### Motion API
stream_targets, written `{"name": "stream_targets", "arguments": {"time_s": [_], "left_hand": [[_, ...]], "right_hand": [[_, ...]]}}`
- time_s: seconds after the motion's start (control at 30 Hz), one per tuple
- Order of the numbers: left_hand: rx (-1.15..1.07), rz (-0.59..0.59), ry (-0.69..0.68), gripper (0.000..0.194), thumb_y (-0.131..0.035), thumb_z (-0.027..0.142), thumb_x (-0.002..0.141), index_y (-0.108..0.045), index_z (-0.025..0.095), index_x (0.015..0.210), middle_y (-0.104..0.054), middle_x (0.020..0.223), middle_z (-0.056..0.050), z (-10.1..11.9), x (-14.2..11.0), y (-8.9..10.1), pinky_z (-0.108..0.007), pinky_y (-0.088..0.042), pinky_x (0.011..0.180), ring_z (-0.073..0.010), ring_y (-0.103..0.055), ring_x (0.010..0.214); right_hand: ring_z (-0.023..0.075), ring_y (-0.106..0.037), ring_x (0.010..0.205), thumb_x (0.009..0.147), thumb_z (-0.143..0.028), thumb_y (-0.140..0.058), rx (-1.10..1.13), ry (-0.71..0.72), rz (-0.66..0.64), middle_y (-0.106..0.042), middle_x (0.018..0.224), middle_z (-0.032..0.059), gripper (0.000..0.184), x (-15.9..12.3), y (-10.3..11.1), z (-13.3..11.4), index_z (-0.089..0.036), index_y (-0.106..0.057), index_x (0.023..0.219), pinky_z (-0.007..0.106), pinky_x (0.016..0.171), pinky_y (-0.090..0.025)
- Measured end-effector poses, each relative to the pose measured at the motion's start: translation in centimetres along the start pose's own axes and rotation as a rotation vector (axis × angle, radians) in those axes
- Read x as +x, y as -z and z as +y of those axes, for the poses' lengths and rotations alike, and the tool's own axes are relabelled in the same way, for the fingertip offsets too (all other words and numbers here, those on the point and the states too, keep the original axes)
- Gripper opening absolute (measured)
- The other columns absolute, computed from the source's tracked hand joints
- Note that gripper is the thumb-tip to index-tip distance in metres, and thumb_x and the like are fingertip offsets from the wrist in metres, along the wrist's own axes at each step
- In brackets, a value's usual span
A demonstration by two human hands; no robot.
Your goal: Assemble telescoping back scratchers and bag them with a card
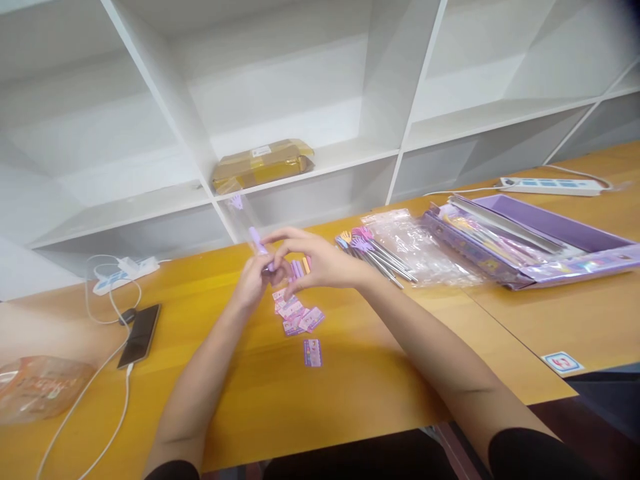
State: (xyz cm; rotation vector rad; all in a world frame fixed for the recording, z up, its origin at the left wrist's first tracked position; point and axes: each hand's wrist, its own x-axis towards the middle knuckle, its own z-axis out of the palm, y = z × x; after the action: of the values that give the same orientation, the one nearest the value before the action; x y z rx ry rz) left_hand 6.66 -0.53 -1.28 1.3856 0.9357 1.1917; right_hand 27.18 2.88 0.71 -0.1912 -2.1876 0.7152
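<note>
My left hand (253,280) is closed around the lower end of a back scratcher with a purple handle (256,239) and a purple hand-shaped head (237,201). A clear plastic sleeve (243,215) surrounds it, tilted up and away from me. My right hand (320,259) curves beside it, thumb apart from the fingers, fingertips close to the handle's lower end; whether they touch it is unclear. Partly hidden beneath that hand lie purple and orange handles (299,269). Several small pink-purple printed cards (313,319) are scattered below, with one card (313,353) lying apart.
Several back scratchers (375,250) with metal rods lie right of my hands, beside clear plastic bags (417,250). An open purple box (560,272) stands farther right. A phone (140,336) with cables and a power strip (125,275) are left. A taped parcel (263,165) sits on the shelf.
</note>
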Motion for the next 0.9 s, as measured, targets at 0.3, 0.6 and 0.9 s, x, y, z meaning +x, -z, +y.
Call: {"name": "stream_targets", "arguments": {"time_s": [0.3, 0.6, 0.9], "left_hand": [[-0.085, 0.109, 0.004, 0.024, -0.076, 0.040, 0.075, -0.067, 0.017, 0.072, -0.064, 0.070, -0.002, 0.5, 0.3, 1.0, -0.026, -0.045, 0.062, -0.0155, -0.058, 0.067], [-0.238, 0.126, -0.017, 0.047, -0.090, 0.025, 0.074, -0.075, 0.019, 0.118, -0.069, 0.090, -0.001, 0.5, 0.5, 1.3, -0.023, -0.048, 0.066, -0.0128, -0.060, 0.075], [-0.272, -0.052, -0.096, 0.044, -0.089, 0.052, 0.087, -0.074, 0.020, 0.113, -0.066, 0.091, -0.002, 0.1, 0.3, 1.0, -0.024, -0.046, 0.062, -0.0113, -0.055, 0.071]], "right_hand": [[0.0227, -0.067, 0.124, 0.106, -0.021, -0.070, -0.320, 0.360, 0.124, -0.073, 0.130, 0.0089, 0.011, 0.3, -0.8, 1.2, -0.024, -0.077, 0.098, 0.044, 0.107, -0.055], [0.0215, -0.069, 0.106, 0.107, -0.021, -0.068, -0.269, 0.291, 0.166, -0.077, 0.102, 0.0049, 0.006, 0.4, -1.6, 1.9, -0.023, -0.067, 0.102, 0.041, 0.101, -0.055], [0.0186, -0.064, 0.091, 0.103, -0.023, -0.072, -0.195, 0.067, 0.234, -0.073, 0.091, 0.0011, 0.013, 0.4, -1.8, 1.1, -0.022, -0.064, 0.093, 0.034, 0.090, -0.053]]}}
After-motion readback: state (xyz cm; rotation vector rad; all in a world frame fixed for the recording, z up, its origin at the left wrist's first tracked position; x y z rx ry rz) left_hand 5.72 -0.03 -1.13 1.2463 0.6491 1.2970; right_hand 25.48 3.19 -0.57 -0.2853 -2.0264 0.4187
